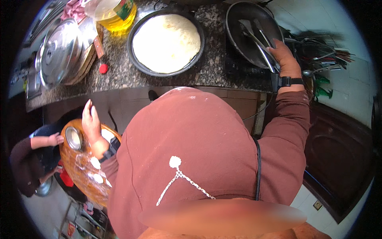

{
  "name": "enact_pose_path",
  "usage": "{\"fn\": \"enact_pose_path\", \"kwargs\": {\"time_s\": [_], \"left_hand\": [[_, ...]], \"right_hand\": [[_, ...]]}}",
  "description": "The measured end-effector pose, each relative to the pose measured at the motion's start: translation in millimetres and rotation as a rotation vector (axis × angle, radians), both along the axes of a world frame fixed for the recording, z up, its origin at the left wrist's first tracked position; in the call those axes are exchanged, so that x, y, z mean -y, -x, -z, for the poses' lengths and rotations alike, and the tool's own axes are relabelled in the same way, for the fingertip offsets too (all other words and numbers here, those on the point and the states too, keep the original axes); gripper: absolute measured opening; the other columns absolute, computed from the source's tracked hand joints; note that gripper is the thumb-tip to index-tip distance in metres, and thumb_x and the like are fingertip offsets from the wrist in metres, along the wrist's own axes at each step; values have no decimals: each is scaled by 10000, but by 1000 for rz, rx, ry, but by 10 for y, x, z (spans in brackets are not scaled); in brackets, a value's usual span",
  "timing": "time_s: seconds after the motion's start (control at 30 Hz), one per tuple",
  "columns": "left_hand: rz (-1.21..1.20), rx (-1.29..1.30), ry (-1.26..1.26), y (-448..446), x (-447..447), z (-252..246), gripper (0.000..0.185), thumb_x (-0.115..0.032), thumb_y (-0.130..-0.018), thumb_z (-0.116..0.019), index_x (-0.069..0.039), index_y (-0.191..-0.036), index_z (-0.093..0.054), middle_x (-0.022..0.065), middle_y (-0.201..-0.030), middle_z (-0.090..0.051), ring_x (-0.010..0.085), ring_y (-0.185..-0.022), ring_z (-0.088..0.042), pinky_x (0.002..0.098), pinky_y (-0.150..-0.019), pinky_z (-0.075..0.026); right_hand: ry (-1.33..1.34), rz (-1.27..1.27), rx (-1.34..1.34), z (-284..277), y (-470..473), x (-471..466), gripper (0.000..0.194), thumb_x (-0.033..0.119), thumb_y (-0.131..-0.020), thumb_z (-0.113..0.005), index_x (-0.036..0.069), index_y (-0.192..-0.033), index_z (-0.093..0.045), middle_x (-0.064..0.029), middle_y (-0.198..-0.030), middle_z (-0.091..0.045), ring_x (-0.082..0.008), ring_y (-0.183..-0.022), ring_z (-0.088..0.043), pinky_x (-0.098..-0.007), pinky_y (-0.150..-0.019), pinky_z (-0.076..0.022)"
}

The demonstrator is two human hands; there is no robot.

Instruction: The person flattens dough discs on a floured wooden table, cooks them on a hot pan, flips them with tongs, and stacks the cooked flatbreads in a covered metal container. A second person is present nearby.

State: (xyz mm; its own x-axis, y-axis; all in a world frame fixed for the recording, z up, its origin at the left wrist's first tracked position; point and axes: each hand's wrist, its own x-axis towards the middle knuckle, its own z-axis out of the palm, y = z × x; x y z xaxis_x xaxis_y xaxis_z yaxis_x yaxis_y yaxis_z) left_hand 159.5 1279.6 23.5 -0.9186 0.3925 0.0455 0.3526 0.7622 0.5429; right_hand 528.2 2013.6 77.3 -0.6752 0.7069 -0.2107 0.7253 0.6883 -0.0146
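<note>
At the right of the counter my right hand (285, 56) reaches over the rim of a dark frying pan (238, 44), with its fingers at metal utensils (264, 53) that lie in the pan; whether it grips them or the rim cannot be made out. Raised at the left, my left hand (91, 121) holds nothing, its fingers straight and the thumb a little apart. A round dark pan (130, 55) with pale flat dough or bread (167, 43) in it stands on the granite counter (113, 74) before me.
A plastic bottle of yellow oil (115, 18), a red cap (103, 68), a wooden-handled tool (99, 47) and a glass lid (61, 53) are at the left. Below, another person (28, 161) is at a round wooden table (80, 179) with a metal bowl (73, 138) and dough pieces (98, 178).
</note>
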Motion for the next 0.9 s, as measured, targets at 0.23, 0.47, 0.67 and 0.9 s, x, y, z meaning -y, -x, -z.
{"fn": "enact_pose_path", "kwargs": {"time_s": [0.23, 0.47, 0.67, 0.9], "left_hand": [[115, -87, -141, -108, -440, -286, 335, -136, -975, -619, -67, -1303, -624, 145, -1199, -683, 250, -1101, -662, 332, -969, -498], [44, 12, -140, -535, -428, -199, 336, -116, -978, -613, -49, -1308, -617, 135, -1198, -678, 218, -1091, -658, 322, -963, -503], [-10, 97, -209, -469, -175, 134, 340, -132, -970, -622, -56, -1302, -625, 138, -1190, -684, 216, -1086, -664, 321, -956, -508], [91, 11, -199, -189, -58, 197, 336, -175, -971, -617, -62, -1286, -633, 148, -1181, -688, 253, -1075, -673, 337, -941, -517]], "right_hand": [[193, 115, -30, 360, 109, -102, 782, 265, -826, -768, 43, -1486, -411, -281, -1396, -538, -401, -1299, -532, -427, -1086, -423], [203, 13, -174, -80, -205, -185, 568, 170, -866, -647, 26, -1398, -509, -239, -1247, -638, -352, -1128, -625, -392, -992, -457], [483, 67, -411, -638, -105, 561, 556, 130, -857, -642, -19, -1377, -511, -153, -1237, -625, -246, -1139, -582, -341, -1040, -404], [499, -416, -179, -661, 964, 1396, 421, 130, -872, -621, 3, -1271, -575, -172, -1120, -653, -284, -1067, -612, -357, -987, -447]]}}
